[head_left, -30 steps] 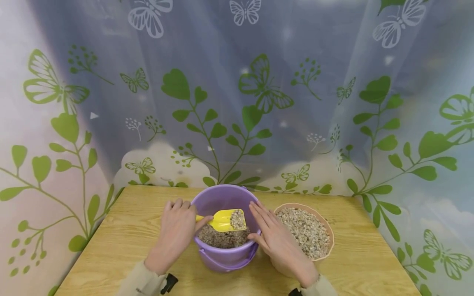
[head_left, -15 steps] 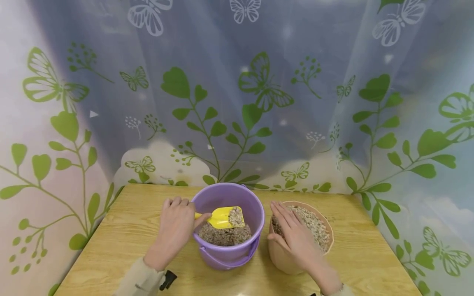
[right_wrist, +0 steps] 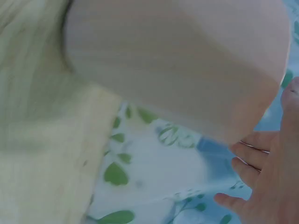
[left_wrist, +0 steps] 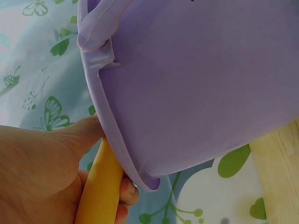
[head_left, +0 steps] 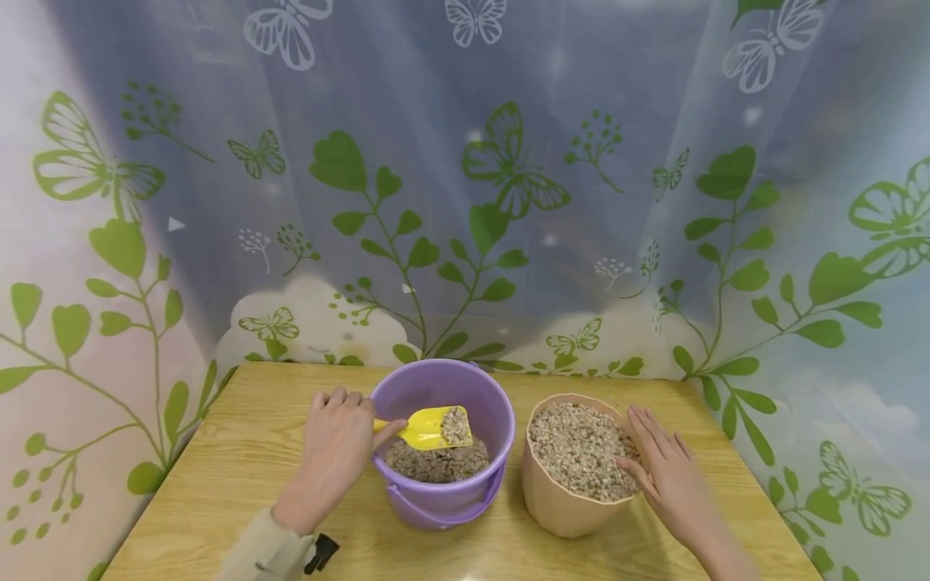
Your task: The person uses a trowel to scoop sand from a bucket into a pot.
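Lower centre: scoop [head_left: 424, 428] clamped in left hand [head_left: 337, 440]; probably light, stiff, best by handle [left_wrist: 99, 191]; lower right: right hand [head_left: 674, 488] straight-fingered at pot [head_left: 570, 512].

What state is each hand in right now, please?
Left hand: closed, holding the yellow scoop.
Right hand: open beside the peach pot, holding nothing.

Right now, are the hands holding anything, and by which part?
The left hand grips the yellow scoop by its handle. The right hand is at the edge of the tan pot, holding nothing.
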Demonstrator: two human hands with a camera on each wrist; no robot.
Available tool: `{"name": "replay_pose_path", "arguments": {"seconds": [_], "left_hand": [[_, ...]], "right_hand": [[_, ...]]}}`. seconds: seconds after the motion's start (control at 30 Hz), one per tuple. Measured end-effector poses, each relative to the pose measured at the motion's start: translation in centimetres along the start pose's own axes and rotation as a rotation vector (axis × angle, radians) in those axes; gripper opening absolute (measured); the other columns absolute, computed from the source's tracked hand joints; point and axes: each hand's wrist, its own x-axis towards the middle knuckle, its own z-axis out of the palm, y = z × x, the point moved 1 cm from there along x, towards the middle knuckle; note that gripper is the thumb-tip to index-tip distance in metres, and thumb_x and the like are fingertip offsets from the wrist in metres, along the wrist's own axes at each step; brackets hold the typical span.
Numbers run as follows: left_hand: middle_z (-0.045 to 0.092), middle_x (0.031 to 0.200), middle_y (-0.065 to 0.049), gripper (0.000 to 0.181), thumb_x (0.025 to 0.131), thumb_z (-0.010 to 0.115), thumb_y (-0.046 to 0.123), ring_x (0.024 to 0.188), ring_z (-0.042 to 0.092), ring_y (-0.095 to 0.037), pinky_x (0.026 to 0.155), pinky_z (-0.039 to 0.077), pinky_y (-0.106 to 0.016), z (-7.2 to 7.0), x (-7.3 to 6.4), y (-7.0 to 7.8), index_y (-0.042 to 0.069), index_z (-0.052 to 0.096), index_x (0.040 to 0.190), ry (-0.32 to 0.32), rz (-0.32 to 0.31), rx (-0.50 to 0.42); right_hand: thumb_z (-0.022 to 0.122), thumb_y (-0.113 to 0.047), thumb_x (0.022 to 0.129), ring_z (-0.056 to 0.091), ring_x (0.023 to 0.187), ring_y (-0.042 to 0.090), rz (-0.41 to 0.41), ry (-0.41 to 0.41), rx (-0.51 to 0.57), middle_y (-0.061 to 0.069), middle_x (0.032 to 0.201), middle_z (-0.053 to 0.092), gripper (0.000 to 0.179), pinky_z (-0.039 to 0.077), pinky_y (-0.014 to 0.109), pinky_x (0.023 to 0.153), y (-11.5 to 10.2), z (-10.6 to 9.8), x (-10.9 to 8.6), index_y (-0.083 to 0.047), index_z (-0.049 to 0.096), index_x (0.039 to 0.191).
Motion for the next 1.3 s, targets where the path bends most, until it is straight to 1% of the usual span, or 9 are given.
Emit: {"name": "replay_pose_path", "arguments": {"seconds": [0.1,0.2,0.3,0.47,0.53,0.83,1.0,1.17,1.3], "left_hand": [[0.055,0.063,-0.004,0.054,0.082,0.077,0.056,0.064,0.046,-0.022,0.067,0.036,-0.035,0.0,-0.1,0.0,0.006,0.064,0.067,0.012,-0.002,0.011],[0.055,0.063,-0.004,0.054,0.081,0.078,0.055,0.064,0.047,-0.021,0.068,0.037,-0.036,0.1,0.0,0.1,0.006,0.063,0.066,0.020,0.002,0.011],[0.057,0.064,-0.004,0.054,0.082,0.078,0.055,0.066,0.050,-0.022,0.071,0.040,-0.037,0.0,0.2,0.3,0.005,0.063,0.067,0.014,0.007,0.005],[0.059,0.067,-0.004,0.055,0.087,0.071,0.058,0.070,0.051,-0.022,0.076,0.039,-0.038,-0.3,1.2,1.2,0.007,0.063,0.068,-0.056,-0.006,0.001],[0.061,0.069,-0.005,0.056,0.088,0.070,0.059,0.070,0.052,-0.022,0.076,0.038,-0.038,-0.6,1.6,1.8,0.008,0.062,0.068,-0.069,-0.003,0.003],[0.061,0.070,-0.004,0.057,0.089,0.066,0.061,0.080,0.059,-0.024,0.079,0.039,-0.038,-1.5,3.4,5.7,0.009,0.061,0.067,-0.032,0.078,0.004],[0.057,0.065,-0.001,0.059,0.089,0.063,0.065,0.075,0.055,-0.021,0.076,0.039,-0.034,-1.3,4.3,8.1,0.010,0.061,0.065,0.006,0.130,0.043],[0.056,0.062,0.000,0.060,0.088,0.063,0.066,0.068,0.049,-0.019,0.072,0.036,-0.032,-0.9,5.0,10.5,0.012,0.058,0.064,0.054,0.171,0.048],[0.056,0.063,0.002,0.061,0.088,0.060,0.070,0.069,0.047,-0.016,0.069,0.032,-0.031,-0.3,5.3,12.3,0.013,0.062,0.066,0.048,0.182,0.080]], "right_hand": [[0.054,-0.038,0.105,0.032,0.145,0.044,0.039,-0.054,0.000,0.024,0.158,0.036,0.068,0.027,0.069,0.108,1.1,0.2,-0.8,-0.005,0.029,0.158],[0.050,-0.037,0.107,0.032,0.144,0.046,0.062,-0.079,0.018,0.025,0.158,0.035,0.065,0.027,0.069,0.107,1.5,0.7,-1.1,-0.002,0.029,0.158],[0.048,-0.035,0.108,0.033,0.143,0.047,0.070,-0.057,0.027,0.026,0.157,0.036,0.063,0.028,0.069,0.107,1.5,1.1,-1.3,-0.001,0.029,0.157],[0.048,-0.032,0.108,0.033,0.143,0.047,0.061,-0.014,0.033,0.027,0.156,0.038,0.061,0.029,0.068,0.106,1.5,1.5,-1.5,0.000,0.031,0.157],[0.049,-0.031,0.108,0.034,0.142,0.047,0.053,0.000,0.032,0.026,0.155,0.039,0.060,0.029,0.067,0.106,1.6,1.6,-1.6,0.000,0.031,0.156],[0.049,-0.028,0.108,0.034,0.142,0.047,0.035,0.040,0.051,0.025,0.156,0.039,0.059,0.030,0.066,0.107,1.8,2.2,-1.7,-0.001,0.031,0.157],[0.048,-0.028,0.108,0.035,0.142,0.047,0.032,0.044,0.054,0.026,0.156,0.039,0.059,0.030,0.066,0.106,1.9,2.3,-1.7,0.000,0.030,0.157],[0.049,-0.026,0.108,0.037,0.140,0.048,0.021,0.071,0.044,0.027,0.154,0.039,0.058,0.031,0.066,0.106,1.9,2.4,-1.8,0.002,0.031,0.156],[0.051,-0.024,0.107,0.038,0.140,0.048,0.008,0.096,0.046,0.027,0.154,0.040,0.057,0.032,0.065,0.105,1.7,2.4,-1.8,0.003,0.033,0.154]]}}
